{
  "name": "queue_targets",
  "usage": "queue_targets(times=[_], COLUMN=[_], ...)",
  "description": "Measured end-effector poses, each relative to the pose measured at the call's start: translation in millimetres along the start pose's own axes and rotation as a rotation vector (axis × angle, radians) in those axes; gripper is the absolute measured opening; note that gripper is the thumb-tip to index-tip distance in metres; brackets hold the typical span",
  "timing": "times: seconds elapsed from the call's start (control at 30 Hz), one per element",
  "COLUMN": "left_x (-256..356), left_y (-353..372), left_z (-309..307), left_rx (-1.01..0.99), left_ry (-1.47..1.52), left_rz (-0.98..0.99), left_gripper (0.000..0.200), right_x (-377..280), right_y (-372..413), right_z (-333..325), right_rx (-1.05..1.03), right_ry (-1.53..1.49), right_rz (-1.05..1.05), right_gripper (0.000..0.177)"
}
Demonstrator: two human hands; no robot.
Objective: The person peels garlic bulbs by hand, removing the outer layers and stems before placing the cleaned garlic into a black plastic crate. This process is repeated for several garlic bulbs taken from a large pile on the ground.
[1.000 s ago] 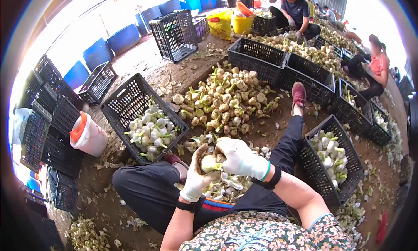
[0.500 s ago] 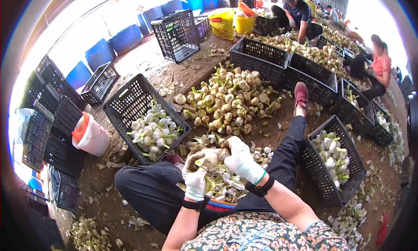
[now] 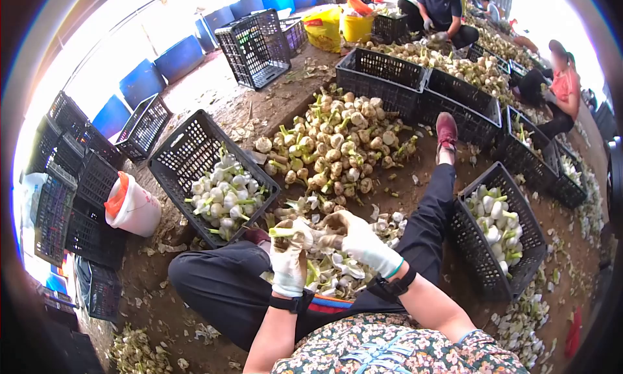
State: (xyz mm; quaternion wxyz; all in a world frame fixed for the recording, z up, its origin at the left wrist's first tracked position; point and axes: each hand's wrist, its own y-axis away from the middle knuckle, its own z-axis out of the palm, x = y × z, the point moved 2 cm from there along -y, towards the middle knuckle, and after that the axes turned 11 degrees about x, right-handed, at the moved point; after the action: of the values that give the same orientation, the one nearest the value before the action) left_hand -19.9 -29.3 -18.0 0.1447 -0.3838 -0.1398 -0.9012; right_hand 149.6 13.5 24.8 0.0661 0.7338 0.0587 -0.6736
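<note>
- Left hand [image 3: 289,263], white glove, fingers curled tight round a garlic bulb [image 3: 311,234]; green stem pokes out to the person's left.
- Right hand [image 3: 363,243], white glove, fingers [image 3: 339,224] pressed together, pinching the same bulb from the other side.
- Bulb is held up between both hands, above the lap, over a heap of peels [image 3: 337,270] between the person's legs.
- Black crate [image 3: 185,150] on the person's left, on the dirt floor [image 3: 405,192]: lower half filled with clean white garlic [image 3: 224,195], some with green stems; upper half bare.
- Second black crate [image 3: 519,263] by the right leg: white garlic [image 3: 492,219] piled at its far end.
- Loose pile of dirty garlic [image 3: 334,143] on the floor ahead, between the two crates, in no container.
- Two more black crates [image 3: 383,82] just behind that pile, side by side; contents can't be told.
- White bucket [image 3: 133,208] near the left crate, something orange at its rim.
- Empty black crate [image 3: 256,46] stands tilted further back.
- Stacked black crates [image 3: 65,173] at far left, blue barrels [image 3: 175,56] along the wall.
- Yellow bucket [image 3: 360,26] far back.
- Two other people sit at a long row of garlic and crates: one in a dark shirt [image 3: 441,7], one in a pink top [image 3: 561,88].
</note>
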Motion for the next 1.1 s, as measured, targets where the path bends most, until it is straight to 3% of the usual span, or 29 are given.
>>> queue_targets(times=[0.03, 0.13, 0.23, 0.37, 0.43, 0.5, 0.57, 0.6, 0.63, 0.7, 0.73, 0.77, 0.83, 0.9, 0.93, 0.97, 1.0, 1.03, 1.1], left_x=[2, 5, 5, -1, -7, -12, -6, 1, 4, 5, 5, 3, -1, -19, -29, -22, -26, -34, -37], left_y=[4, 6, 7, -3, -6, -8, -8, -6, -9, -16, -16, -16, -12, -22, -21, -4, -8, -6, -6], left_z=[11, 13, 8, -4, -7, -10, -3, 3, 1, -1, 1, 5, 9, -22, -18, 25, 38, 34, 44], left_rx=[0.059, 0.066, 0.068, 0.040, -0.003, -0.001, 0.055, 0.022, 0.008, 0.007, 0.026, 0.043, 0.028, 0.232, 0.037, -0.094, -0.166, -0.270, -0.340], left_ry=[-0.062, -0.055, 0.014, 0.183, 0.344, 0.325, 0.548, 0.546, 0.608, 0.620, 0.602, 0.587, 0.518, 0.294, -0.178, -0.269, -0.228, -0.283, 0.141], left_rz=[0.057, 0.022, 0.017, -0.056, -0.148, -0.153, -0.285, -0.287, -0.323, -0.310, -0.301, -0.298, -0.300, -0.393, -0.088, -0.102, -0.239, -0.023, -0.217], left_gripper=[0.035, 0.027, 0.026, 0.031, 0.028, 0.026, 0.025, 0.026, 0.026, 0.025, 0.025, 0.025, 0.027, 0.026, 0.027, 0.029, 0.040, 0.052, 0.061], right_x=[-6, 2, 12, 42, 62, 70, 89, 97, 101, 108, 114, 96, 64, 44, 55, 71, 71, 71, 87], right_y=[-1, -4, -8, -19, -25, -24, -27, -28, -25, -13, -11, -11, -8, -2, -4, -5, -5, -3, -10], right_z=[3, 8, 12, 7, 4, -2, -11, -21, -26, -27, -25, -24, -11, 3, 16, 26, 24, 13, -33], right_rx=[-0.032, -0.087, -0.010, 0.233, 0.221, 0.235, 0.361, 0.181, 0.183, 0.088, 0.133, 0.129, -0.087, -0.200, -0.175, -0.138, -0.057, 0.011, 0.141], right_ry=[0.150, 0.161, 0.080, -0.215, -0.109, 0.016, 0.219, 0.264, 0.260, 0.810, 0.829, 0.686, -0.284, -0.677, -0.869, -1.056, -1.161, -1.276, -1.180], right_rz=[-0.072, -0.092, -0.046, 0.172, 0.141, 0.118, -0.053, 0.094, 0.095, -0.052, -0.064, -0.120, 0.225, 0.388, 0.362, 0.315, 0.383, 0.447, 0.275], right_gripper=[0.029, 0.024, 0.017, 0.015, 0.013, 0.013, 0.015, 0.026, 0.026, 0.040, 0.055, 0.058, 0.058, 0.048, 0.048, 0.048, 0.049, 0.049, 0.040])
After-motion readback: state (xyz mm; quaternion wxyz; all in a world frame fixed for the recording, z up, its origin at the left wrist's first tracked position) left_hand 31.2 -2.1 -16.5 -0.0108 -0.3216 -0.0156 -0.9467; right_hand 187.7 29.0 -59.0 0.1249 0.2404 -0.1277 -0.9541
